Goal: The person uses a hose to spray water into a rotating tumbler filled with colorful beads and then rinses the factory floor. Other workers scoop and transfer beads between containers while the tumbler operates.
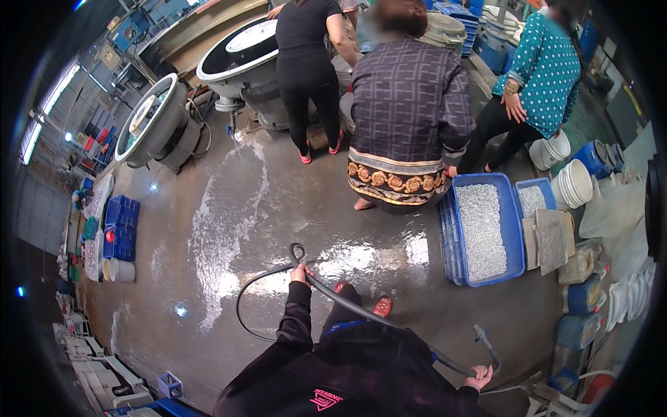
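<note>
A long dark grey hose (368,314) runs across the front of my body, slanting from upper left to lower right. My left hand (301,273) is closed around it out in front of me, beside a small loop that stands up from the grip. A wider loop of the hose hangs to the left of that arm. Low on the right, my right hand (479,377) grips the hose near its end. From there the end bends upward to a grey fitting, which looks like a valve (480,333).
The concrete floor (160,229) is wet. Ahead, a person in a patterned jacket (410,118) crouches near a blue tub (515,243) of small silvery pieces. Others include a person in black (306,48) and one in dotted teal (549,69). Large round machines (253,94) stand ahead left; blue crates (121,222) sit left.
</note>
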Available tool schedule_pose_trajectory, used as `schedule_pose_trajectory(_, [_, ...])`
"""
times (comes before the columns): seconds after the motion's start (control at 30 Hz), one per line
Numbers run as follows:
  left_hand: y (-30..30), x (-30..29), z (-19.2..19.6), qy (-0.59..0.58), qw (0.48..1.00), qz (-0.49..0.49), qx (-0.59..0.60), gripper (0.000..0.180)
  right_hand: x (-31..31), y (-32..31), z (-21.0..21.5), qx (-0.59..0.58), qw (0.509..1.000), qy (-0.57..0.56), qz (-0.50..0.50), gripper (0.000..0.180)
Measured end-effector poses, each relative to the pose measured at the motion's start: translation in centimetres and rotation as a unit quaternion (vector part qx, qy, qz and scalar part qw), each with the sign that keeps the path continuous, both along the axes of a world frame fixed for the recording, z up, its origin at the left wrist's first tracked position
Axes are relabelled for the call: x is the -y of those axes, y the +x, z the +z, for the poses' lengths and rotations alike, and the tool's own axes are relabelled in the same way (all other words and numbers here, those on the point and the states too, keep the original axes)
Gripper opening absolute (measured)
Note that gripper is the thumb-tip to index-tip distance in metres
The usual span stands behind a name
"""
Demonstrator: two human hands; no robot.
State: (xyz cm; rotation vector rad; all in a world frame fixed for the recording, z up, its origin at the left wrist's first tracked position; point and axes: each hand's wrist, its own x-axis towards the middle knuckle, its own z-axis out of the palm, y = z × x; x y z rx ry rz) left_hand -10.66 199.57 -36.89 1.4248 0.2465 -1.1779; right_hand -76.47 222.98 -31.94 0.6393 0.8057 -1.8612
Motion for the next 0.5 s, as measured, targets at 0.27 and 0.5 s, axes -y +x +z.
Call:
schedule_pose_trajectory(0.27, [-4.6,5.2,-5.4,0.069,0.995,-0.038,-0.056,0.020,-1.4,-2.8,1.5,-0.050,0.997,0.061,-0.002,0.048])
schedule_pose_trajectory(0.5, [-3.2,12.2,-7.3,0.076,0.994,-0.053,-0.061,0.020,2.9,1.0,0.8,-0.106,0.989,0.083,-0.054,0.048])
